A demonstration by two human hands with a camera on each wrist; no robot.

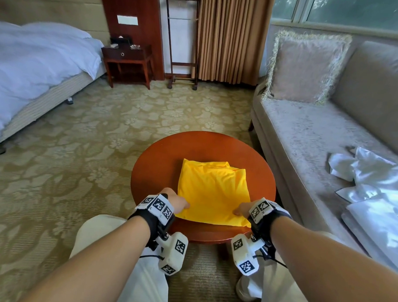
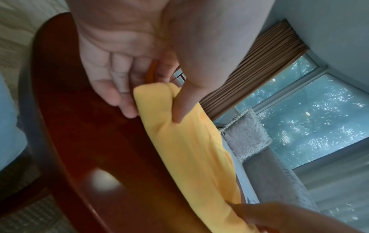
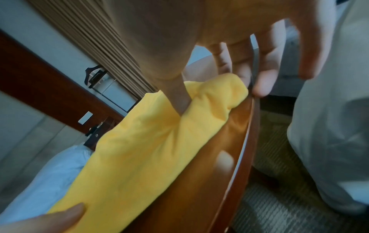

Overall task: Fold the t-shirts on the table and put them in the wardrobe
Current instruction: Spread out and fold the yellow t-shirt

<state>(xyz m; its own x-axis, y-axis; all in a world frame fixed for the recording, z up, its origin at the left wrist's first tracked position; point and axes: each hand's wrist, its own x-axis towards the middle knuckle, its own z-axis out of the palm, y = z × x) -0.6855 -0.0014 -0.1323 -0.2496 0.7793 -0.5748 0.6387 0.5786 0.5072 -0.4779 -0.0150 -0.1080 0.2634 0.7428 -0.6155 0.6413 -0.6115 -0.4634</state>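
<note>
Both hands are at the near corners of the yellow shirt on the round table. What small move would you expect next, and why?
Probably lifting the near edge and folding it away towards the far edge. The left hand and right hand each pinch a near corner of the partly folded yellow t-shirt, thumb on top, while it lies flat on the round reddish wooden table. It could instead be lifted whole for the wardrobe.

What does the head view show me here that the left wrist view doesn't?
Only the head view shows the whole folded yellow t-shirt on the round table, the white garments on the sofa, and the bed. Only the left wrist view shows the left hand pinching the shirt's near corner, thumb on top, fingers underneath. Both show the shirt, the table, the right hand at the other near corner, and the fringed cushion.
</note>
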